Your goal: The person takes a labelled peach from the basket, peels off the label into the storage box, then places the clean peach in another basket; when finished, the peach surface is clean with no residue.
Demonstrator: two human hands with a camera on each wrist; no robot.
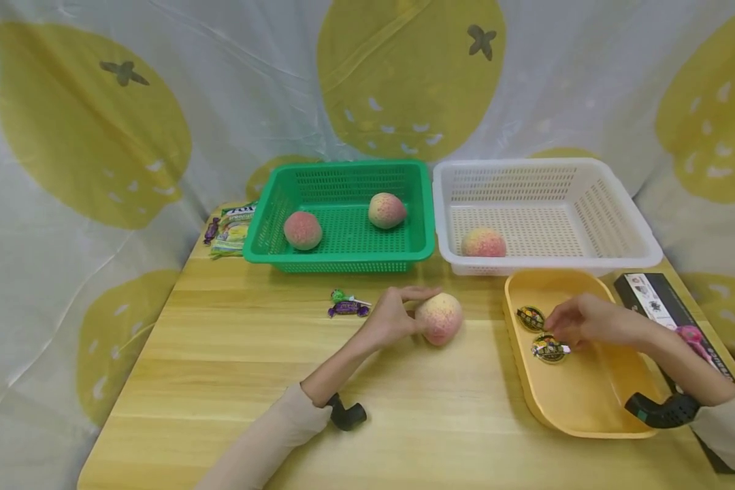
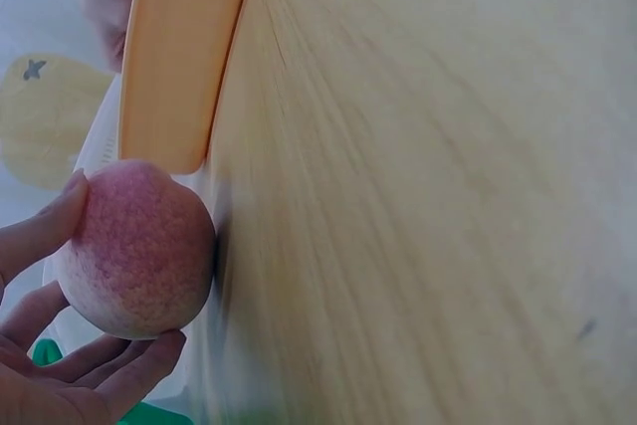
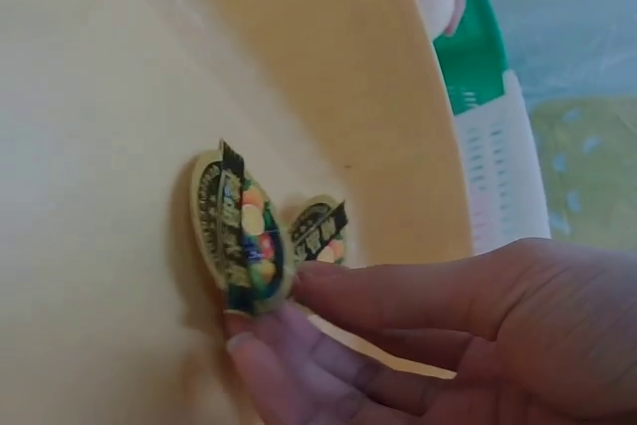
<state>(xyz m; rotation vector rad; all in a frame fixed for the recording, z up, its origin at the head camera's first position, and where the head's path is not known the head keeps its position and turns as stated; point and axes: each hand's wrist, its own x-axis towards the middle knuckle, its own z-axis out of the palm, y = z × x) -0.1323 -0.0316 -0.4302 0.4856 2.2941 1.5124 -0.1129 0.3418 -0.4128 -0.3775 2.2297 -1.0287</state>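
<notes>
On the table, my left hand (image 1: 392,316) grips a pink and yellow peach (image 1: 439,318) from its left side. Thumb and fingers curve round the peach (image 2: 139,251) in the left wrist view, its lower side close to the wood. My right hand (image 1: 591,320) reaches into a yellow-orange basin (image 1: 600,408). Between its thumb and fingers it pinches the edge of a round wrapped candy (image 3: 239,236) with a black, gold and fruit-printed label. A second candy of the same kind (image 3: 323,231) lies behind, partly hidden by the first one and the thumb.
A green basket (image 1: 343,262) with two peaches and a white basket (image 1: 551,264) with one peach stand along the back. Purple candy (image 1: 349,309) and a green lollipop (image 1: 338,295) lie left of centre. A snack bag (image 1: 231,230) sits back left, a black box (image 1: 661,299) at right.
</notes>
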